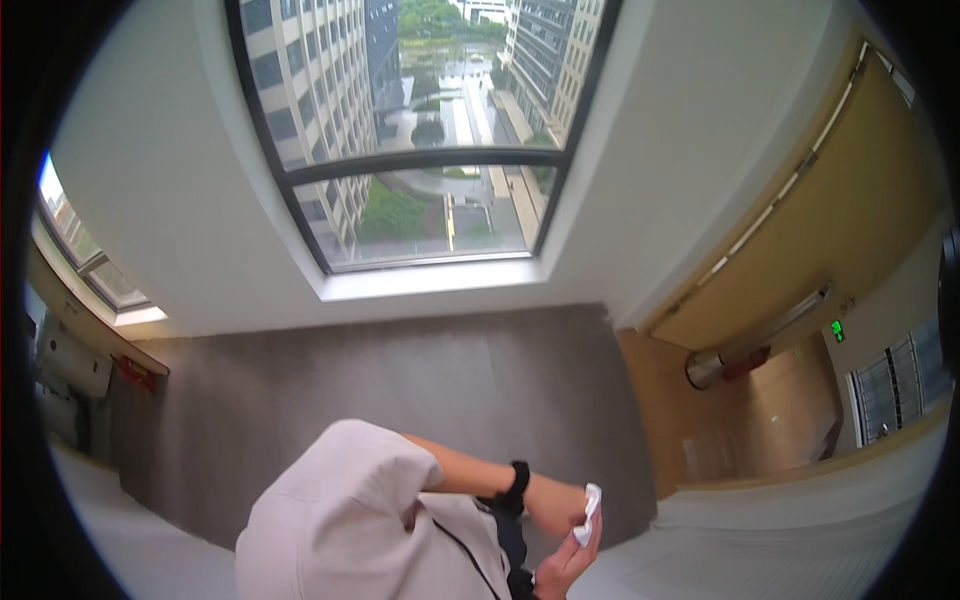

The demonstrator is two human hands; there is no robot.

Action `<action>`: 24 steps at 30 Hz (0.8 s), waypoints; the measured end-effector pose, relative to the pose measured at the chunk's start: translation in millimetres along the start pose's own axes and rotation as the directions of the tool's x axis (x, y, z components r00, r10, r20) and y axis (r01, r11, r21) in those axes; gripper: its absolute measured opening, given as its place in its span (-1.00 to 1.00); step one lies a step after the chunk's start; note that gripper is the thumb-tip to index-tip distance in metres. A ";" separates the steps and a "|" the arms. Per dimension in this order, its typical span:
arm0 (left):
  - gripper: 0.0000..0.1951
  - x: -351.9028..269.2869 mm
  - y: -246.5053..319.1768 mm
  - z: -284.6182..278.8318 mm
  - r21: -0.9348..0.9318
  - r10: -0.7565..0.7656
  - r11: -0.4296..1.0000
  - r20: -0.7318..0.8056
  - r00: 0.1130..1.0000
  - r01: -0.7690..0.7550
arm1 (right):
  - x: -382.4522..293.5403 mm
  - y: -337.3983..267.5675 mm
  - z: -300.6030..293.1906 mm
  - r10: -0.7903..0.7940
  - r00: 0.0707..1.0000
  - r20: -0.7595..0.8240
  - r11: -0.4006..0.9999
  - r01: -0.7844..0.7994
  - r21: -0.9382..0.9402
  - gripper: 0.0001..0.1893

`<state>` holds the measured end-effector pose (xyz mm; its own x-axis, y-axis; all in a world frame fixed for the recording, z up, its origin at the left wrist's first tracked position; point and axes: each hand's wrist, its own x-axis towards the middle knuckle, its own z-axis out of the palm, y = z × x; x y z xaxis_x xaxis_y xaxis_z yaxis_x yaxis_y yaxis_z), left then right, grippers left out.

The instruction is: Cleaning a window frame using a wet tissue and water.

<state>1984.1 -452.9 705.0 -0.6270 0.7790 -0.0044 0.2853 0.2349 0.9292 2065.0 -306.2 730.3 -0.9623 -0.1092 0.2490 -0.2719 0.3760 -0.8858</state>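
Note:
My left hand [558, 508], with a black band on its wrist, reaches in from the beige sleeve at the bottom centre. A crumpled white tissue or thin cloth [589, 516] is pinched between both hands. Below it, my right hand [568, 564] lies against the tissue with its fingers raised along it. The lower part of the right hand and its arm run out at the bottom edge, near a black strap.
Grey floor [420, 390] spreads before me below a black-framed window [427, 156] in a white wall. An open wooden door [817, 217] is at the right, with a metal cylindrical bin [705, 370] beside it. A doorway with a red object [136, 373] is at the left.

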 end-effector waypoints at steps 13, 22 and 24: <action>-0.60 257.1 -13.4 -143.3 -0.802 -0.410 0.547 -0.507 0.758 -0.241 | 306.5 76.8 -187.3 -0.350 0.923 0.160 0.879 0.383 -0.284 -0.51; -0.51 446.4 -22.4 -292.0 -0.248 0.073 0.960 -0.229 0.971 -0.130 | 528.5 166.7 -229.7 -0.445 0.861 0.247 0.692 0.505 -0.516 -0.83; -0.51 508.7 -29.6 -316.3 -0.231 0.159 0.952 -0.193 0.968 -0.202 | 575.3 186.7 -253.3 -0.405 0.891 0.203 0.694 0.444 -0.566 -0.84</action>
<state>1427.4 -247.5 792.1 -0.7019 0.6790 0.2149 0.2312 -0.0682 0.9705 1459.9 -65.8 807.4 -0.7471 -0.4366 0.5013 -0.6182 0.7336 -0.2824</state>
